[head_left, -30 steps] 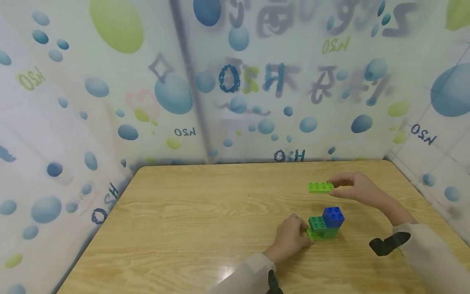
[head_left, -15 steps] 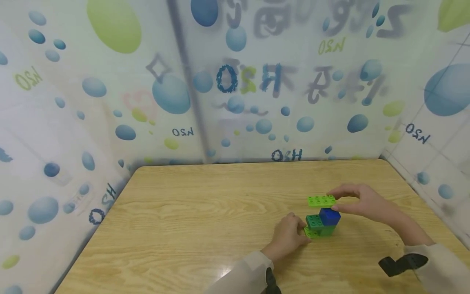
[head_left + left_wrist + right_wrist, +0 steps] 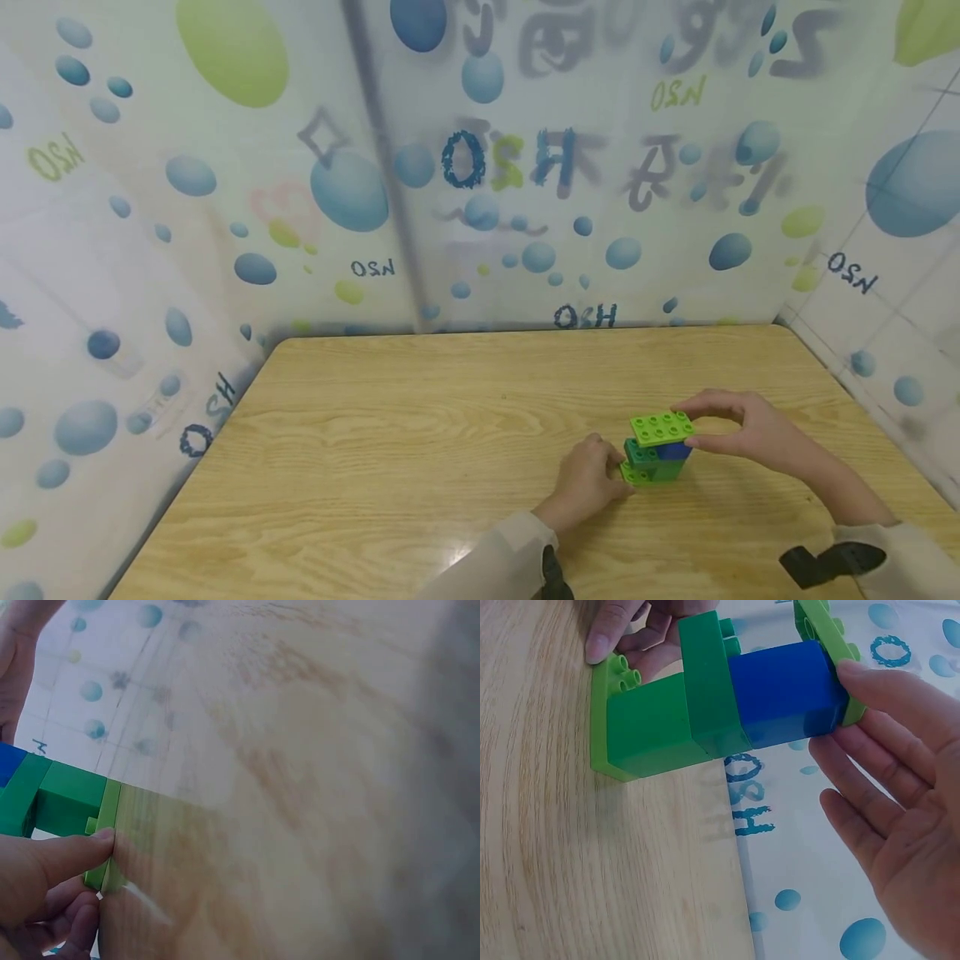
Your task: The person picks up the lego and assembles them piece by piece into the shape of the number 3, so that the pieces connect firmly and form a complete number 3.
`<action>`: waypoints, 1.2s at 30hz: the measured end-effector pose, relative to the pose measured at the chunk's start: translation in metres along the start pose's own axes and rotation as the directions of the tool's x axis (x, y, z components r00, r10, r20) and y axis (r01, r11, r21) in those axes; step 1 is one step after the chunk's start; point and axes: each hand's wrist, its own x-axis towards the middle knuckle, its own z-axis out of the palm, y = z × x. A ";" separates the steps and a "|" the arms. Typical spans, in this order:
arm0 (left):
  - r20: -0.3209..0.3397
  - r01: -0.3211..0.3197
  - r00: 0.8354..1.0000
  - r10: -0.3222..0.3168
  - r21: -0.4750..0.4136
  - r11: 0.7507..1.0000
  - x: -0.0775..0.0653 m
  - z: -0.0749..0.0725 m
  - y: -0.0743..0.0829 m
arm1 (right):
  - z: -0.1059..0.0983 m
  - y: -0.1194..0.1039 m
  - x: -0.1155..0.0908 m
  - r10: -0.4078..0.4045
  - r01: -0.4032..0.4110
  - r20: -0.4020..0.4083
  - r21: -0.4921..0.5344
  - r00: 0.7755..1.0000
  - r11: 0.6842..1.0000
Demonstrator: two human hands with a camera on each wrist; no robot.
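A small stack of toy building bricks stands on the wooden table. Its base is a lime green plate (image 3: 600, 731), which my left hand (image 3: 587, 481) pinches at its left end. On that plate sit a green brick (image 3: 652, 727), a darker green brick (image 3: 714, 694) and a blue brick (image 3: 784, 691). My right hand (image 3: 742, 429) grips a second lime green plate (image 3: 662, 427) at its right end, over the blue brick. In the right wrist view this plate lies against the blue brick's top, its far end overhanging; whether it is pressed fully down I cannot tell.
The wood-grain table (image 3: 390, 425) runs back to a wall sheet (image 3: 480, 242) printed with blue and green drops. Side sheets hang at left and right. Both sleeves (image 3: 495, 558) carry dark straps.
My right hand has brought the upper lime green plate down and toward me, onto the blue brick, from behind the stack. My left hand keeps its hold on the base plate.
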 end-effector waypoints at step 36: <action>-0.003 -0.002 1.000 0.002 0.000 1.000 0.002 0.000 -0.001 | -0.002 0.015 0.002 -0.068 0.059 0.049 0.160 0.996 0.985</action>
